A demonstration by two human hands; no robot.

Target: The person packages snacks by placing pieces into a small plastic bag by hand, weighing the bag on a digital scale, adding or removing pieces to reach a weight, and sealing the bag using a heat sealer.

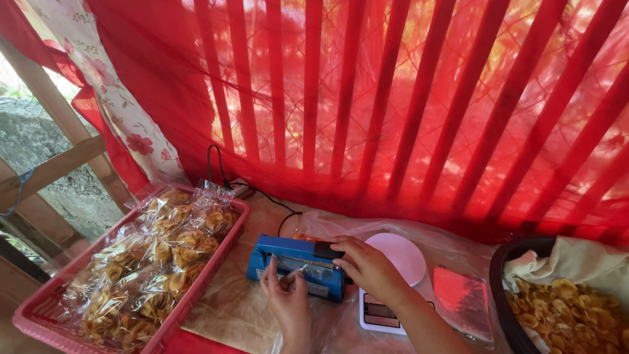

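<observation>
Blue heat sealer (298, 265) sitting on the table (229, 308), pretty much dead centre, black cord running off the back toward the red curtain (393, 98). Right hand (367, 265) pressed flat on the sealer's black handle end, fingers curled over the top. Left hand (285, 295) at the front edge, fingertips pinching a clear bag (295, 267) fed into the sealer; hard to tell what's in it. White kitchen scale (396, 275) just behind the right wrist, touching the sealer or near enough. Pink basket (39, 318) on the left stuffed with sealed bags of banana chips (157, 262). Dark tub (501, 288) at far right with loose chips (570, 314) and a pale cloth (576, 262). Stack of reddish empty bags (462, 298) between scale and tub.
</observation>
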